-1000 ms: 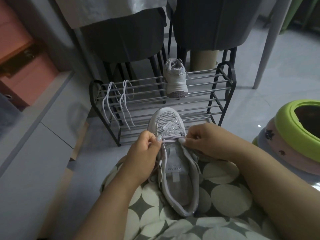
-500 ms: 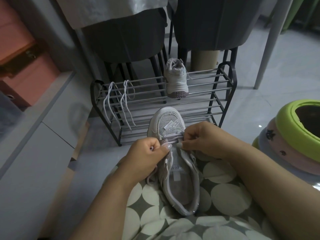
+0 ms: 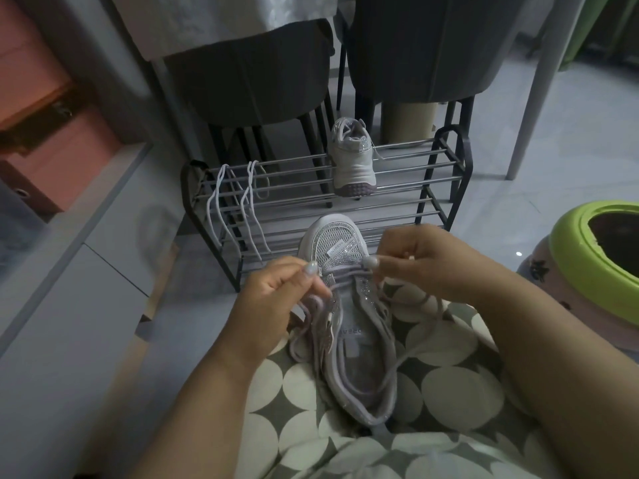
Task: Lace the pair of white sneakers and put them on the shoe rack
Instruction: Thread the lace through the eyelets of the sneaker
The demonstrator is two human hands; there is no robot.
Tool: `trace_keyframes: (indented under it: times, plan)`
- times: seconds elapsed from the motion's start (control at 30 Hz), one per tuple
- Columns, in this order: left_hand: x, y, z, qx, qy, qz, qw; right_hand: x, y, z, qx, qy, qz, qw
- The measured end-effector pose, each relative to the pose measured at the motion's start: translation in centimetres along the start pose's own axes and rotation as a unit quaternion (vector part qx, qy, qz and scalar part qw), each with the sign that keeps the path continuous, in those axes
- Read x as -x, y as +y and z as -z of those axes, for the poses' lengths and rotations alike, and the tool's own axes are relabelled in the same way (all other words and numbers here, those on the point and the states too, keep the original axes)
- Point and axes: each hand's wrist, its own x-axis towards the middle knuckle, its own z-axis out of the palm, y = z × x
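Note:
A white sneaker [image 3: 349,344] lies on my lap, toe pointing away, with a pale lace [image 3: 340,273] threaded through its lowest eyelets. My left hand [image 3: 276,299] pinches the lace's left end beside the shoe. My right hand [image 3: 432,261] pinches the right end, whose slack loops down across my lap. The other white sneaker [image 3: 352,162] stands laced on the top tier of the black metal shoe rack [image 3: 449,157]. A spare white lace [image 3: 238,209] hangs over the rack's left side.
Two dark chairs [image 3: 249,74] stand close behind the rack, under a table with a pale cloth. A grey cabinet [image 3: 69,271] runs along the left. A green and pink round container [image 3: 594,257] sits on the floor at right.
Both hands have drawn apart, pulling the lace ends outward and taut across the lowest eyelets. The shoe has shifted slightly on my lap.

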Motion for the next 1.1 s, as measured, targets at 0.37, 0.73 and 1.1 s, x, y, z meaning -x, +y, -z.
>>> trace_keyframes:
  times: [0.37,0.73,1.1]
  plan:
    - [-2.1,0.5,-0.7,-0.095,0.069,0.05,0.992,-3.9,-1.5,-2.1,0.194,-0.059,0.026,0.979]
    - [-4.4,3.6,-1.0,-0.091,-0.06,0.045,0.993,-6.2,-5.3,1.8,-0.514,0.009,0.003,0.858]
    - [-7.8,6.3,-0.1,0.056,0.016,0.049,0.997,-6.0,-1.9,0.6,-0.373,-0.004,-0.055,0.926]
